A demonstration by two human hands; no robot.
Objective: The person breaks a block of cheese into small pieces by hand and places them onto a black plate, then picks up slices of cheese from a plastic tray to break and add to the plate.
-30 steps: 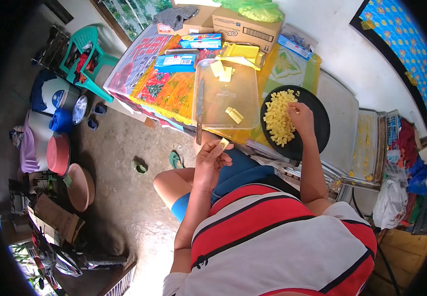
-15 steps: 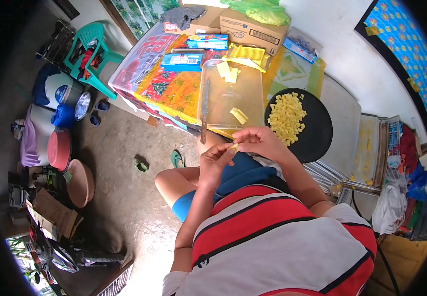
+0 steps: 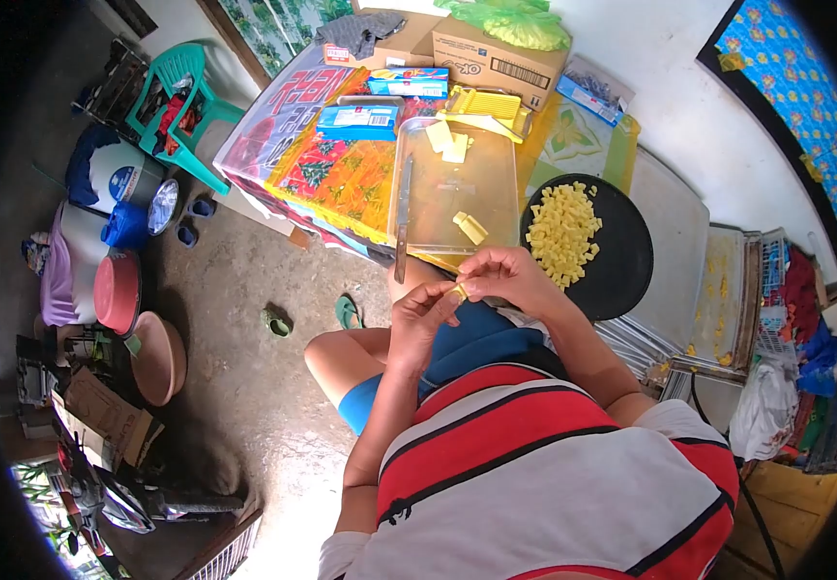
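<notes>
My left hand and my right hand meet above my lap, fingertips pinched together. Between them is a small pale-yellow piece of cheese, mostly hidden by the fingers. Just beyond lies a shallow clear tray with cut cheese sticks near its close edge and flat yellow slices at its far end. A knife with a brown handle rests along the tray's left side. To the right, a round black pan carries a heap of cheese cubes.
Blue boxes, a yellow ridged rack and a cardboard carton stand at the table's back. Metal trays are stacked at right. On the floor are slippers and basins; a green chair stands behind.
The fingers have shifted slightly around the yellow piece, and a little more of it shows. Everything else has stayed in place.
</notes>
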